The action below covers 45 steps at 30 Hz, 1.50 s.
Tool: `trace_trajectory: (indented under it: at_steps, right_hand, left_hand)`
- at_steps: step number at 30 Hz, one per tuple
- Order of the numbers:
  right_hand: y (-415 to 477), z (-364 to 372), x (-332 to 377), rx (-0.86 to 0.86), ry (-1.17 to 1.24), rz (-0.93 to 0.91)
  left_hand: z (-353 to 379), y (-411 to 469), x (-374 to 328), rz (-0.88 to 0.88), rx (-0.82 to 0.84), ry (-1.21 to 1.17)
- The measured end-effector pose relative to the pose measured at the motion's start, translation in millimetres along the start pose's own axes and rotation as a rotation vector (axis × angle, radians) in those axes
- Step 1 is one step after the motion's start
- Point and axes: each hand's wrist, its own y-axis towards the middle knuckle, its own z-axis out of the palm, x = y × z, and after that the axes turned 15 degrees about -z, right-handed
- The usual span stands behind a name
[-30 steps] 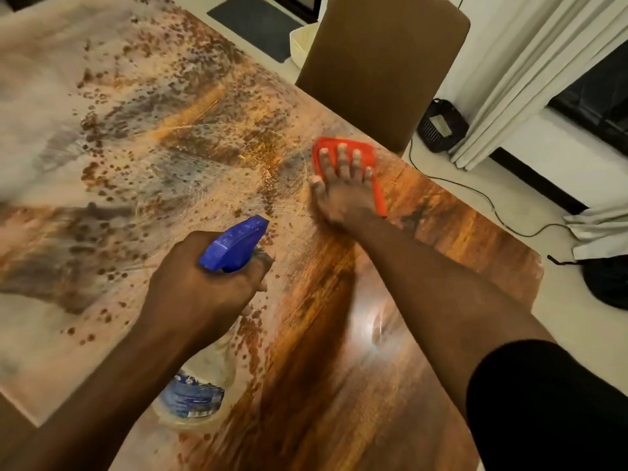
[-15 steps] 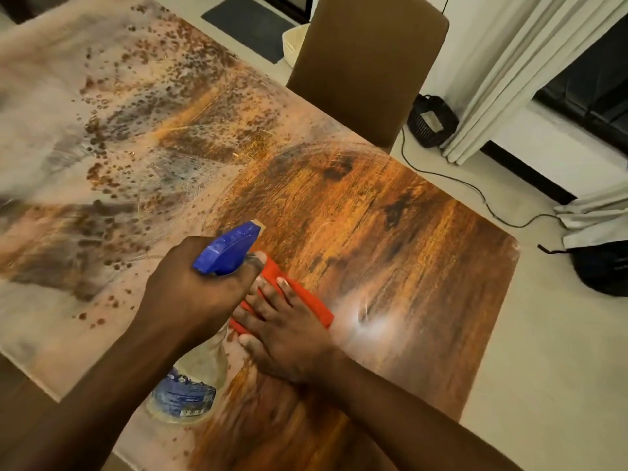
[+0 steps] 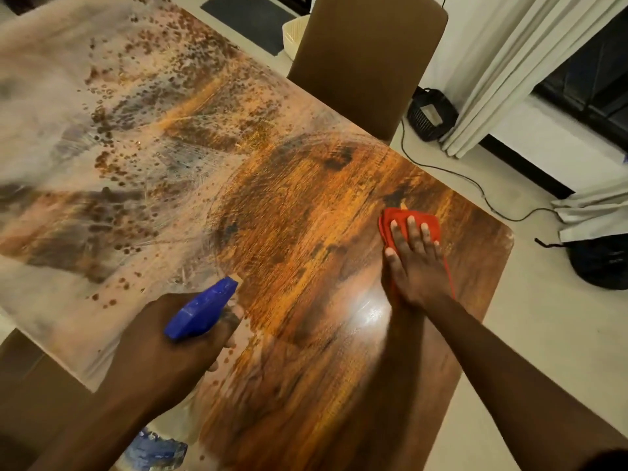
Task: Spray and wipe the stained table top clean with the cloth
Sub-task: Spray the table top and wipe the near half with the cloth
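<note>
The wooden table top (image 3: pixel 306 212) is glossy brown on its right half and covered with a whitish film and brown specks (image 3: pixel 112 158) on its left half. My right hand (image 3: pixel 414 263) lies flat, fingers spread, pressing a red cloth (image 3: pixel 401 220) onto the table near its right corner. My left hand (image 3: pixel 170 348) grips a spray bottle with a blue trigger head (image 3: pixel 200 309) near the front edge. The bottle's clear body and blue label (image 3: pixel 153 450) show below my wrist.
A brown chair back (image 3: pixel 367 62) stands at the table's far edge. On the pale floor to the right lie a black cable (image 3: pixel 475 185), a small black device (image 3: pixel 431 117) and a black bag (image 3: pixel 601 263). White curtains (image 3: pixel 509 62) hang at the back right.
My right hand swept the cloth from the far edge down to the bottle, then out to the right corner. A wider patch of the table is wiped. The left hand stayed put.
</note>
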Motion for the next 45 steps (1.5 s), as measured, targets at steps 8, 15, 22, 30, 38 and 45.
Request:
trace_trajectory:
  at_steps: [8,15,22,30,38,45]
  right_hand:
    - [89,-7,91,0.031,0.047,-0.082]
    - [92,30,211,0.143,0.048,-0.426]
    - [-3,72,305,0.302,0.059,-0.811]
    - [-156,117,286,0.296,-0.012,-0.963]
    - [-197,99,172,0.217,-0.152,-0.668]
    - [-89,64,158,0.138,-0.063,-0.302]
  left_hand:
    - [-20,-23,45,-0.111,0.064,-0.074]
    - [-22,-44,100,-0.147,-0.033,0.038]
    - [-24,-68,142,-0.256,-0.021,0.093]
    - [-25,-91,150,-0.236,-0.034,0.134]
    - [-27,-88,147,-0.197,-0.013,0.057]
    - [-34,-86,150,-0.095,-0.07,0.008]
